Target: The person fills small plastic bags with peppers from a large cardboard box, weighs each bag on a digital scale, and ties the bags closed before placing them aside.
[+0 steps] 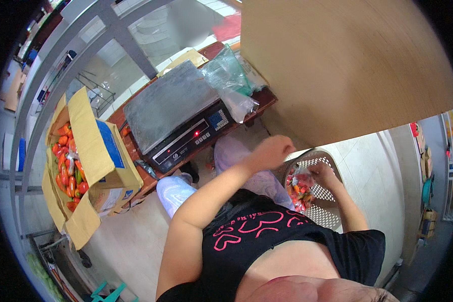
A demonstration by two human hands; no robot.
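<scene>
My right hand [324,176] is inside a brown perforated plastic basket [332,209] on the floor at my right. Its fingers are closed at the top of a clear plastic bag [303,177], which sits over red peppers. Several packed red and orange peppers [299,196] lie lower in the basket. Over the basket's far left edge hovers my left hand [276,151], its fingers curled in; whatever may be in them is hidden. A black digital scale [178,146] with a bare grey pan stands on a low table ahead of me, apart from both hands.
An open cardboard box [93,146] of red and orange peppers [67,171] stands left of the scale. Clear and green plastic bags [231,75] lie right of the pan. A big tan panel [347,65] rises at the far right, and a grey metal frame [125,35] runs behind.
</scene>
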